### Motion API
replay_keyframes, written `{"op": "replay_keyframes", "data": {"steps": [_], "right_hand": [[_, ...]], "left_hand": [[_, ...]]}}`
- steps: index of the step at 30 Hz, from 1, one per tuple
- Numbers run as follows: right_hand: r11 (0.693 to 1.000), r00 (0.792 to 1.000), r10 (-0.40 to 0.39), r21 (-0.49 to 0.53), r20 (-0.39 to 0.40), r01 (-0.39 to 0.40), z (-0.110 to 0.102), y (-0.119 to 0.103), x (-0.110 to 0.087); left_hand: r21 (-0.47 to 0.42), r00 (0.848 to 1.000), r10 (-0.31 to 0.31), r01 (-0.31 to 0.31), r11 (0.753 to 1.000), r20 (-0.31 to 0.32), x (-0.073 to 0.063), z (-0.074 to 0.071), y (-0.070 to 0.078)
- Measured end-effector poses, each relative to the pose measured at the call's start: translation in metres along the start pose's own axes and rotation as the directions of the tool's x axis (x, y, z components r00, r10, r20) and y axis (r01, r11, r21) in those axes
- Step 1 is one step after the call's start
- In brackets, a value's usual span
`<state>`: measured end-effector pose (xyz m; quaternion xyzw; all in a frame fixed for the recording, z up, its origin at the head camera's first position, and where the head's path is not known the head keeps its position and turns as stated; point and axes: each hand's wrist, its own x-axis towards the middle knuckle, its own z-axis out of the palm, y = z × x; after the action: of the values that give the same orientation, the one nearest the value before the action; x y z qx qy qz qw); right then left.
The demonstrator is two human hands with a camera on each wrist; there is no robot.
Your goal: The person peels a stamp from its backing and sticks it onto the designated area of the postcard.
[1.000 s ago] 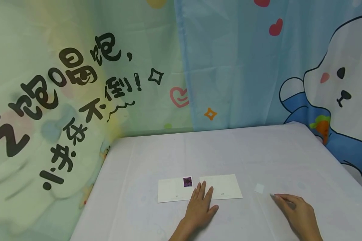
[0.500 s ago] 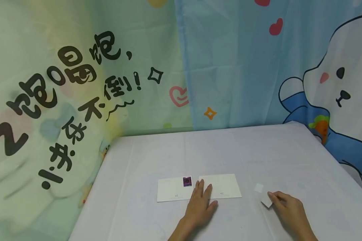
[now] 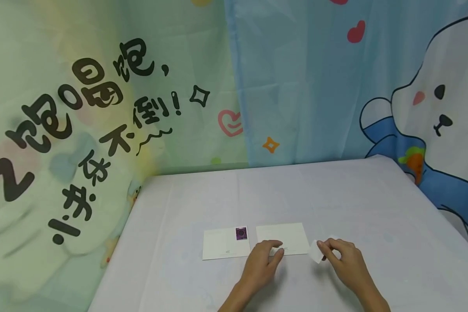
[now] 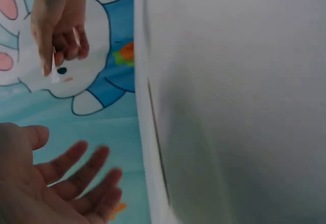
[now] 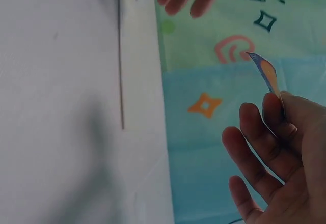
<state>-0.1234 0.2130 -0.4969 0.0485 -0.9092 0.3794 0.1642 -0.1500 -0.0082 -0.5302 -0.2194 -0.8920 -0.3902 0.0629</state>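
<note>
Two white cards lie side by side on the white table. The left card (image 3: 220, 243) carries a small purple stamp (image 3: 241, 233) in its upper right corner; the right card (image 3: 290, 234) shows only tiny print. My left hand (image 3: 260, 261) hovers over the inner lower edge of the right card, fingers loosely bent and holding nothing. Between thumb and index finger my right hand (image 3: 349, 262) pinches a small stamp-like sticker (image 3: 315, 252), just right of that card. Its white side shows in the head view, while blue and orange (image 5: 267, 71) appear in the right wrist view.
Behind my right hand, a small pale square on the table is almost wholly hidden. The white-covered table (image 3: 203, 195) ends at a printed curtain (image 3: 308, 86) along its far side.
My right hand has turned the small sticker up and carried it left toward the right card. My left hand has lifted from the cards, its fingers now bent.
</note>
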Motion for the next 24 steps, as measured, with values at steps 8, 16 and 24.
{"op": "replay_keyframes", "data": {"steps": [8,16,24], "right_hand": [[0.995,0.996,-0.069,0.066,-0.048,0.072,0.001,-0.039,0.0],[0.982,0.98,-0.163,0.082,-0.11,0.173,0.002,-0.061,0.003],[0.97,0.971,-0.206,0.105,-0.119,0.218,0.008,-0.06,0.004]], "left_hand": [[-0.304,0.995,0.06,-0.032,0.952,0.082,0.003,-0.014,0.024],[-0.409,0.985,0.144,-0.093,0.908,0.096,0.001,-0.026,0.039],[-0.43,0.979,0.192,-0.142,0.892,0.075,-0.001,-0.03,0.042]]}}
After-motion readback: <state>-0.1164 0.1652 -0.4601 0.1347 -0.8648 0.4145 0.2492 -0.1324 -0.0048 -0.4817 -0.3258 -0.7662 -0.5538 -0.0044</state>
